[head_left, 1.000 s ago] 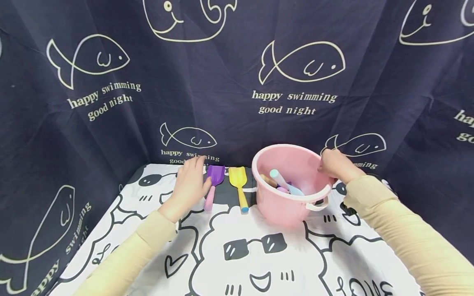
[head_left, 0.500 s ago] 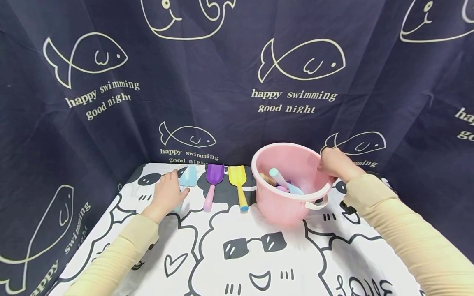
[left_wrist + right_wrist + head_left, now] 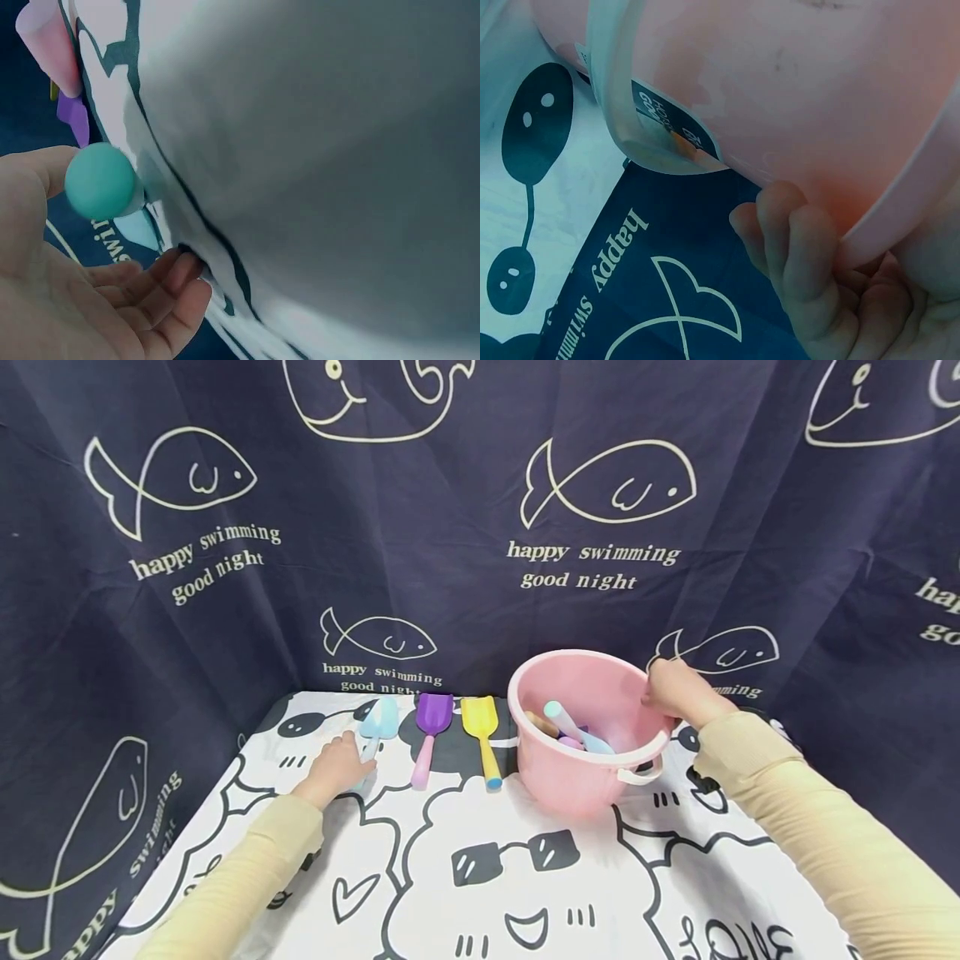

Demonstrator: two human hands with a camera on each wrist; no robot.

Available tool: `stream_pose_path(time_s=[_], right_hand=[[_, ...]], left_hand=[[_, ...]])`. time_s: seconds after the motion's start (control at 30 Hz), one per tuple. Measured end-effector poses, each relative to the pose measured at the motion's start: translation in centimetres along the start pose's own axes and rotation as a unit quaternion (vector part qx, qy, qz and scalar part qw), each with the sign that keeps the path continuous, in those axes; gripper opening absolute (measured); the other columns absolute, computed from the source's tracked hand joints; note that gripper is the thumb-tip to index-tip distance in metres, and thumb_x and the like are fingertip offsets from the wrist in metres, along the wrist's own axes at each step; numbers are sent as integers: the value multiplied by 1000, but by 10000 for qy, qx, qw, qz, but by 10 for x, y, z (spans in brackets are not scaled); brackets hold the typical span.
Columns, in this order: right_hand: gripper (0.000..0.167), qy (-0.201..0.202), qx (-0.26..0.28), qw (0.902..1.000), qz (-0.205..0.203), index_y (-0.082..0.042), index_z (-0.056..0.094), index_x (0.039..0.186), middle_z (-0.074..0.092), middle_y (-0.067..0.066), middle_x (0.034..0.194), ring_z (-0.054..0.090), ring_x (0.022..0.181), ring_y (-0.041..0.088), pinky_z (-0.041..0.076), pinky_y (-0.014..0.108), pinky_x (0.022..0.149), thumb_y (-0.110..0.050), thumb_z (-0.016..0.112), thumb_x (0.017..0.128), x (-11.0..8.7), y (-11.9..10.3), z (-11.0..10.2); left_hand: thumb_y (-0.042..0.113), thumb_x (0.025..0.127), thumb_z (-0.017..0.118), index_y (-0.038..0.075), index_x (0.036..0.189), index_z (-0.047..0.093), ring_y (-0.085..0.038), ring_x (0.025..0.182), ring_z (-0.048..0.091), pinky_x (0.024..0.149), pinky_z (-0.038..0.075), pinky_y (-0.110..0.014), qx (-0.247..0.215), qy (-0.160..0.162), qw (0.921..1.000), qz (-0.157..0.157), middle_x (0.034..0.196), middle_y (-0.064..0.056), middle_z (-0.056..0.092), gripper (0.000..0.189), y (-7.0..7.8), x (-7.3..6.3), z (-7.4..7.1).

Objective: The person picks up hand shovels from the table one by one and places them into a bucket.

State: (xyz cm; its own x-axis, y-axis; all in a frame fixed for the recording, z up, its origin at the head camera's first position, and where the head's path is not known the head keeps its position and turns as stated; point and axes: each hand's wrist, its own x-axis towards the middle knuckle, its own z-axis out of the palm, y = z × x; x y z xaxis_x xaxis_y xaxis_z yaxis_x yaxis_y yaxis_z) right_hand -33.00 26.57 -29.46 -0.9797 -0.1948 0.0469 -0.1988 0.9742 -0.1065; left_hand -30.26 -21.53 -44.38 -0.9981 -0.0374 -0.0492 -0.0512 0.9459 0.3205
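My left hand (image 3: 335, 770) is low beside a light-blue toy shovel (image 3: 380, 718) on the cloth. In the left wrist view its teal handle end (image 3: 103, 182) stands near my thumb, with my loosely bent fingers (image 3: 176, 307) apart from it. To the right lie a purple toy shovel (image 3: 434, 714) with a pink handle and a yellow one (image 3: 480, 718), blades toward the back. My right hand (image 3: 678, 692) grips the rim of a pink bucket (image 3: 573, 789), fingers curled over the edge. Inside are a teal-ended blue shovel (image 3: 566, 722) and brown and pink pieces, partly hidden.
A white cloth (image 3: 525, 902) with black cartoon drawings covers the table. Dark blue curtain (image 3: 450, 568) with fish prints hangs close behind the shovels and bucket. The bucket's white handle (image 3: 642, 775) hangs down at its front right.
My left hand has moved left and down from beside the purple shovel, uncovering the light-blue shovel, and then drawn slightly back along its handle. My right hand keeps its grip on the bucket.
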Motion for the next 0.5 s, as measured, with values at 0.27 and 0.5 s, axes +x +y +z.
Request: stream_pose_path(time_s=[0.27, 0.5], right_hand=[[20, -37, 115, 9999, 93, 13, 55, 81, 59, 21, 64, 58, 41, 19, 49, 33, 45, -6, 57, 78, 0, -1, -1], [19, -108, 141, 9998, 124, 13, 54, 82, 59, 22, 66, 58, 40, 18, 49, 32, 44, -6, 57, 79, -1, -1, 0]], left_hand=[[31, 87, 60, -18, 123, 42, -42, 92, 60, 79, 49, -51, -4, -152, 9999, 0, 105, -32, 57, 63, 5, 6, 4], [32, 88, 59, -21, 122, 43, -36, 83, 63, 74, 52, -48, 54, -300, 9994, -130, 100, -30, 62, 65, 9, 8, 7]])
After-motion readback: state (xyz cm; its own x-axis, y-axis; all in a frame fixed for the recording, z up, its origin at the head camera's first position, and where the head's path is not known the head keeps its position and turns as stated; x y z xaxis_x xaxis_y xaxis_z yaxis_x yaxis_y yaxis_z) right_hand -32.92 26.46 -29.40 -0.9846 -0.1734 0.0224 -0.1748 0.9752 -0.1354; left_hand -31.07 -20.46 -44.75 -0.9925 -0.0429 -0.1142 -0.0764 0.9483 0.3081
